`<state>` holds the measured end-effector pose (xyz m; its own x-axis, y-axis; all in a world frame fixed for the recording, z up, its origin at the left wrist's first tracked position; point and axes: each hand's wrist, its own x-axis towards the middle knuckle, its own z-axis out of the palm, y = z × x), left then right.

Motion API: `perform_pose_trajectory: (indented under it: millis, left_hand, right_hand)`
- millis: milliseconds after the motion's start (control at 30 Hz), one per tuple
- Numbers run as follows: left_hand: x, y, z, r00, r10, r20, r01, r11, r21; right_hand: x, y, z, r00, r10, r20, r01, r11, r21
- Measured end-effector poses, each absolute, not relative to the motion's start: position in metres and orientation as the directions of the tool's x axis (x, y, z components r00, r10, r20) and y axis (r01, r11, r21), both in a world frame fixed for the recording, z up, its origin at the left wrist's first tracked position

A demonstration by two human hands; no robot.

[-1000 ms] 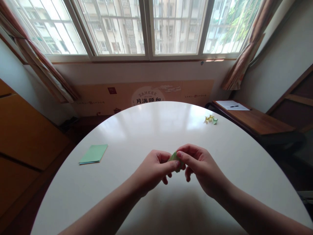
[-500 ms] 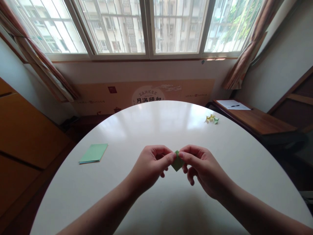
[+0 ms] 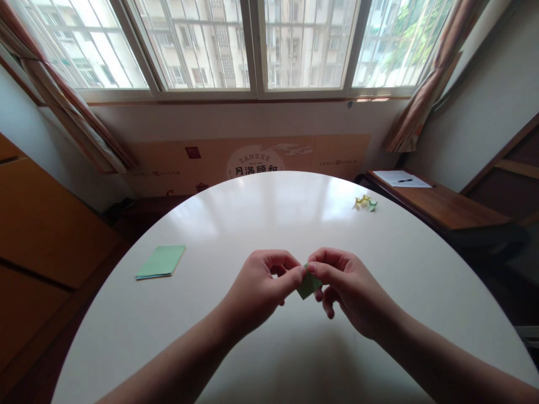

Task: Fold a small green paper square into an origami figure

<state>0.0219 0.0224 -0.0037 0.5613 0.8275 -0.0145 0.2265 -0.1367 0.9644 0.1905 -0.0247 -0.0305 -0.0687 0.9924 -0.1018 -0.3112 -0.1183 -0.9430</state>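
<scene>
A small folded piece of green paper [image 3: 309, 286] is held up over the white table [image 3: 252, 230], one corner pointing down. My left hand [image 3: 269, 278] pinches its upper left edge between thumb and forefinger. From the other side, my right hand [image 3: 343, 280] pinches the top right edge, thumb in front, with the lower fingers loosely curled. The two thumb tips nearly meet at the top of the paper and cover part of its folds.
At the left of the table lies a stack of square paper [image 3: 162, 262], green on top. Several small folded paper figures [image 3: 365, 203], yellow and pale green, sit at the far right. Beyond the table's edge, a wooden desk [image 3: 467, 207] carries white sheets [image 3: 398, 178] and a pen.
The green paper has tilted, its lower corner now a little lower and its body leaning right. Both hands keep their pinch, almost in the same place.
</scene>
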Motion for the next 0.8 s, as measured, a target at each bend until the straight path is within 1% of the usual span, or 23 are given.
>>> perform_pose_trajectory:
  millis: [233, 367, 533, 633, 800]
  left_hand:
    - [0.0222, 0.0210, -0.0039, 0.572, 0.820, 0.015, 0.271, -0.207, 0.940]
    - [0.0234, 0.0189, -0.0038, 0.603, 0.797, -0.002, 0.289, -0.216, 0.933]
    - [0.0242, 0.0179, -0.0042, 0.631, 0.773, -0.067, 0.306, -0.168, 0.937]
    - [0.0245, 0.0190, -0.0049, 0.624, 0.777, -0.089, 0.305, -0.136, 0.943]
    - [0.0240, 0.0222, -0.0064, 0.591, 0.798, -0.119, 0.199, -0.001, 0.980]
  right_hand:
    - [0.1898, -0.0260, -0.0318, -0.017, 0.997, -0.071, -0.215, -0.073, -0.974]
    - [0.1896, -0.0281, -0.0333, 0.005, 0.999, -0.039, -0.196, -0.037, -0.980]
    - [0.1892, -0.0292, -0.0341, 0.043, 0.999, -0.006, -0.140, 0.000, -0.990]
    - [0.1894, -0.0291, -0.0337, 0.039, 0.999, -0.004, -0.143, 0.002, -0.990]
    - [0.1893, -0.0285, -0.0307, 0.004, 1.000, -0.023, -0.191, -0.022, -0.981]
